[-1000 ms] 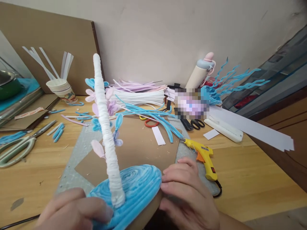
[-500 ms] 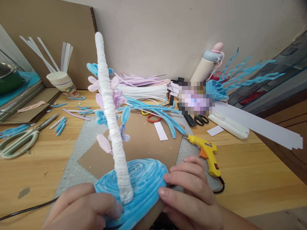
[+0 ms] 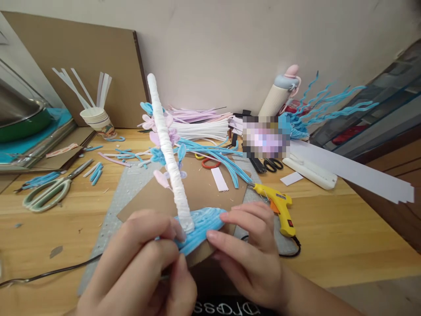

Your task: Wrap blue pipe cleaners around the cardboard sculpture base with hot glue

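A blue base point(image 3: 205, 224), covered in coiled pipe cleaner over cardboard, is tilted between my hands. From it rises a white wrapped stem point(image 3: 169, 162), leaning left, with blue, pink and purple pipe-cleaner flowers point(image 3: 158, 155) along it. My left hand point(image 3: 144, 259) is closed at the base's near left edge, index finger beside the foot of the stem and thumb below. Its fingers hide that part of the rim. My right hand point(image 3: 251, 245) grips the right edge, fingertips on the blue surface and the rest underneath.
A yellow glue gun point(image 3: 278, 206) lies right of my right hand. Behind are a brown cardboard sheet point(image 3: 141, 197), blue pipe cleaners point(image 3: 226, 162) and white bundles point(image 3: 204, 130). Green-handled scissors point(image 3: 49, 193) and a paper cup stack point(image 3: 98, 122) stand left; a bottle point(image 3: 274, 96) is at back.
The base and stem have tipped, so the blue top shows more edge-on and the stem sits lower in view. My left hand has risen and moved right along the near edge.
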Demonstrator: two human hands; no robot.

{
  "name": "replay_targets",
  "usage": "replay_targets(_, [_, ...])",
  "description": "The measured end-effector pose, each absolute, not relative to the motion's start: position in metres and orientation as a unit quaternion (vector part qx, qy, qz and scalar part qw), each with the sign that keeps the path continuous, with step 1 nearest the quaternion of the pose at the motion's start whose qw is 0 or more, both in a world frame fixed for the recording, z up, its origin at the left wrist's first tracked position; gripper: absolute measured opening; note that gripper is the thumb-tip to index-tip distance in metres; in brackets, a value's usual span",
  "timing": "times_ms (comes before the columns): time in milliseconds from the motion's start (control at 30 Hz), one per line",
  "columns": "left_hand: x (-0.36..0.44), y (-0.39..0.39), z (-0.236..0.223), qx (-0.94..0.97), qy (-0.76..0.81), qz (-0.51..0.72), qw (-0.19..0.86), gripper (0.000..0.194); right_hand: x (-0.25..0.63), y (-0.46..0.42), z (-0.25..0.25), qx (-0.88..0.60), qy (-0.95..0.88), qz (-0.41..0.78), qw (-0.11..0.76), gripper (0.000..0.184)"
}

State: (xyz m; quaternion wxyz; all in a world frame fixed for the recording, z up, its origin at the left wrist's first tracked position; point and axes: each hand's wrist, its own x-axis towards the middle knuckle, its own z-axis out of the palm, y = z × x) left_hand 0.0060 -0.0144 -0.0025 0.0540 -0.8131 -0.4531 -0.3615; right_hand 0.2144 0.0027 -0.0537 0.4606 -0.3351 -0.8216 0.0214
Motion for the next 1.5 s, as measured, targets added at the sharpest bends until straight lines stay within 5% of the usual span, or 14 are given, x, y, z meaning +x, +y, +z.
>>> replay_targets(500, [0.036, 0.006, 0.008, -0.812, -0.413, -0.412, 0.023, 0.019, 0.21, 0.001, -0.038, -0.379, -0.798, 0.034, 0.467, 0.023])
replay_targets(700, [0.037, 0.01, 0.011, -0.815, -0.412, -0.407, -0.002, 0.018, 0.212, 0.007, -0.035, -0.395, -0.805, 0.11, 0.429, 0.055])
replay_targets(867, [0.036, 0.018, 0.013, -0.819, -0.404, -0.407, -0.013, 0.018, 0.215, 0.02, -0.024, -0.373, -0.822, 0.163, 0.398, 0.064])
replay_targets(1500, [0.029, 0.015, -0.013, -0.791, -0.456, -0.407, 0.015, 0.01, 0.215, 0.03, -0.024, -0.36, -0.832, 0.182, 0.38, 0.052])
